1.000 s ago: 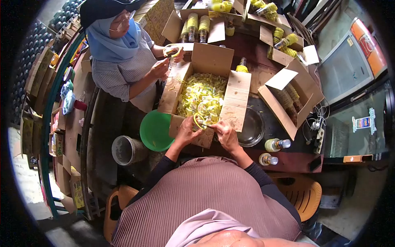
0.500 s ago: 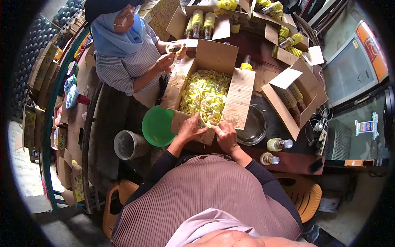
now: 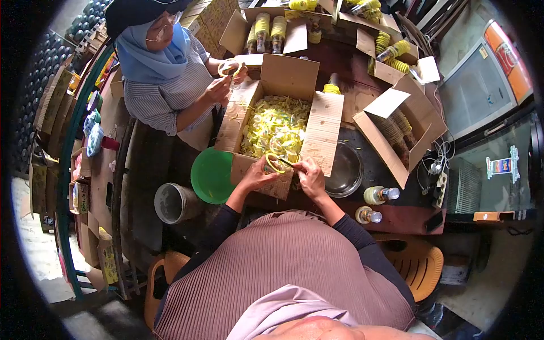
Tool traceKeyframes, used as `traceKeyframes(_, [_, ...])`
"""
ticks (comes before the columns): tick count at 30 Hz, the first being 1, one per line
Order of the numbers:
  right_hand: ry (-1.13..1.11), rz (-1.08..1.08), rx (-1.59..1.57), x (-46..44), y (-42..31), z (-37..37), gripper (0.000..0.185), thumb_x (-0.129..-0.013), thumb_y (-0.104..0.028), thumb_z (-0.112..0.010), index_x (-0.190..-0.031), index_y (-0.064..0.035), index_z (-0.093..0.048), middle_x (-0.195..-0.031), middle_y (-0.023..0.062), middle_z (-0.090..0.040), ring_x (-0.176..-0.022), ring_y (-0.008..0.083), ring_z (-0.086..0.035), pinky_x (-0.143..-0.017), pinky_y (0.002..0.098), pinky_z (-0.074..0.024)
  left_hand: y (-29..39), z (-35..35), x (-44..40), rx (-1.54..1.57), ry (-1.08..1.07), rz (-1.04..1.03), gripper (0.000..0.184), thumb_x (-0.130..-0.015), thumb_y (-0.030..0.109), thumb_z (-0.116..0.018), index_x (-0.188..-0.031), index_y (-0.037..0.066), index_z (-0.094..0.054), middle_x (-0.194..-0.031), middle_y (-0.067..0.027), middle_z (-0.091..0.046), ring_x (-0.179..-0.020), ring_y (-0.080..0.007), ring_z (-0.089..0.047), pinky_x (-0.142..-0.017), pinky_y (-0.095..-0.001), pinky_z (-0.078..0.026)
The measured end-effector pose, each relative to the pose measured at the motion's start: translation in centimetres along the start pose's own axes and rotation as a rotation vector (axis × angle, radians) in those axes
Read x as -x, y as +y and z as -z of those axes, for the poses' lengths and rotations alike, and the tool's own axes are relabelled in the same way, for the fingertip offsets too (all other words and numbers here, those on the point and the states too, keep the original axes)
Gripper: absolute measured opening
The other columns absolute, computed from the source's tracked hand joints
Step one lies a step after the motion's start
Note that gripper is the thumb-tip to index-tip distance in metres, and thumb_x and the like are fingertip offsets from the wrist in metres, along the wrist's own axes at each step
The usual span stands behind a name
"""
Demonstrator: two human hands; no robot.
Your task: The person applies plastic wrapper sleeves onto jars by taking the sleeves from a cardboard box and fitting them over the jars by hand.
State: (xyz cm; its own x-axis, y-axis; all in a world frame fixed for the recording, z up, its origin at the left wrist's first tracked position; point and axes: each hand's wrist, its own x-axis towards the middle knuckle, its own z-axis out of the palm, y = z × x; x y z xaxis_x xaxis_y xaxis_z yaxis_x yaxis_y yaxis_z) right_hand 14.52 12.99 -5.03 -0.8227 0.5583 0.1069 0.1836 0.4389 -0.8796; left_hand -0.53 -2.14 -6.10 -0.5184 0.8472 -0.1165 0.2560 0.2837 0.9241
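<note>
My left hand (image 3: 259, 175) is closed on a yellow ring (image 3: 281, 169), held upright above the near flap of a cardboard box (image 3: 326, 127). In my right hand (image 3: 310, 178) is a thin dark tool, perhaps a small blade (image 3: 287, 162), its tip at the ring's right side. Yellow and whitish scraps (image 3: 277, 124) fill the box just beyond my hands. Across the table at the left, a co-worker (image 3: 164, 79) holds another yellow ring (image 3: 229, 67) in both hands.
Left of the box are a green basin (image 3: 211, 178) and a grey bucket (image 3: 173, 203). A round metal pan (image 3: 345, 170) and two small bottles (image 3: 381, 195) lie to the right. An open box of stacked ringed items (image 3: 408, 136) stands farther right; more boxes line the back.
My left hand has turned the yellow ring so its opening shows, and the dark tool has come into sight in my right hand. The whole view has shifted slightly.
</note>
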Motion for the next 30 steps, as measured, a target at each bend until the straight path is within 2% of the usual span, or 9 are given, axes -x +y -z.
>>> traceKeyframes(3, [0.043,0.12,0.145,0.3,-0.4,0.6,0.01,-0.076,-0.003,-0.061,-0.085,-0.0056,-0.066,-0.081,0.0098,-0.056,-0.08,0.0286,-0.059,-0.07,0.0385,-0.0479,1.0,0.1,0.2,0.033,0.034,-0.015,0.049,-0.075,0.026,-0.075,-0.112,0.005,-0.051,-0.094,-0.0114,-0.066,-0.085,-0.0193,-0.063,-0.075,-0.0337,-0.049])
traceKeyframes(5, [0.069,0.363,0.326,0.6,-0.4,0.6,0.008,-0.077,-0.004,-0.062,-0.084,-0.0072,-0.066,-0.079,0.0084,-0.055,-0.077,0.0273,-0.056,-0.069,0.0379,-0.0466,0.3,0.1,0.0,-0.043,0.072,-0.061,0.047,-0.073,0.024,-0.076,-0.11,0.006,-0.051,-0.094,-0.011,-0.067,-0.085,-0.0189,-0.063,-0.074,-0.0339,-0.05])
traceKeyframes(8, [0.106,0.477,0.487,0.8,-0.7,0.5,0.011,-0.076,-0.005,-0.062,-0.086,-0.0097,-0.065,-0.078,0.0069,-0.054,-0.076,0.0253,-0.054,-0.069,0.0382,-0.0451,-0.2,0.0,-0.3,-0.203,0.099,-0.097,0.047,-0.071,0.024,-0.077,-0.107,0.006,-0.052,-0.089,-0.0109,-0.067,-0.081,-0.0186,-0.064,-0.072,-0.0343,-0.05])
traceKeyframes(11, [0.11,0.538,0.576,0.9,-0.6,0.4,0.018,-0.073,-0.003,-0.061,-0.089,-0.0108,-0.064,-0.078,0.0061,-0.054,-0.078,0.0244,-0.054,-0.069,0.0383,-0.0441,0.4,0.1,-0.3,-0.135,-0.002,-0.023,0.047,-0.07,0.027,-0.078,-0.104,0.004,-0.054,-0.083,-0.0114,-0.066,-0.076,-0.0183,-0.064,-0.068,-0.034,-0.05])
traceKeyframes(15, [0.105,0.53,0.55,0.8,-0.7,0.4,0.022,-0.07,-0.002,-0.06,-0.09,-0.0106,-0.064,-0.079,0.0058,-0.054,-0.079,0.0239,-0.054,-0.07,0.038,-0.0432,1.6,-0.4,-0.3,-0.153,0.013,-0.024,0.046,-0.07,0.029,-0.079,-0.101,0.003,-0.056,-0.077,-0.0087,-0.065,-0.071,-0.0146,-0.061,-0.065,-0.0318,-0.05])
traceKeyframes(20, [0.078,0.564,0.611,0.5,-0.8,0.5,0.018,-0.075,-0.008,-0.059,-0.091,-0.011,-0.066,-0.081,0.0049,-0.055,-0.081,0.021,-0.056,-0.067,0.0353,-0.0448,2.3,0.5,-0.8,-0.046,-0.03,-0.064,0.039,-0.074,0.027,-0.076,-0.1,0.004,-0.057,-0.081,-0.0057,-0.064,-0.071,-0.0101,-0.058,-0.064,-0.028,-0.048])
traceKeyframes(22, [0.103,0.567,0.593,0.4,-0.5,0.4,0.021,-0.072,-0.004,-0.06,-0.091,-0.011,-0.065,-0.08,0.0054,-0.054,-0.08,0.0227,-0.055,-0.068,0.036,-0.0439,4.8,1.3,-0.6,0.089,-0.157,0.264,0.034,-0.077,0.025,-0.074,-0.1,0.004,-0.06,-0.09,-0.0033,-0.063,-0.081,-0.0098,-0.056,-0.072,-0.0265,-0.046])
traceKeyframes(27, [0.173,0.469,0.49,-0.3,0.2,-0.2,0.019,-0.072,-0.002,-0.062,-0.088,-0.0114,-0.065,-0.079,0.0069,-0.053,-0.077,0.0258,-0.054,-0.067,0.0376,-0.0447,3.0,1.0,-1.2,0.424,-0.197,0.358,0.034,-0.083,0.021,-0.069,-0.106,0.001,-0.055,-0.086,-0.0034,-0.063,-0.07,-0.0105,-0.059,-0.06,-0.0257,-0.049])
traceKeyframes(30, [0.221,0.354,0.353,-1.6,0.8,-0.8,0.011,-0.075,-0.004,-0.063,-0.084,-0.0098,-0.065,-0.079,0.0083,-0.052,-0.076,0.0273,-0.055,-0.066,0.0381,-0.0461,1.7,0.3,-1.5,0.697,-0.141,0.314,0.042,-0.084,0.018,-0.069,-0.116,0.002,-0.047,-0.094,-0.0061,-0.062,-0.077,-0.0141,-0.062,-0.065,-0.0273,-0.052])
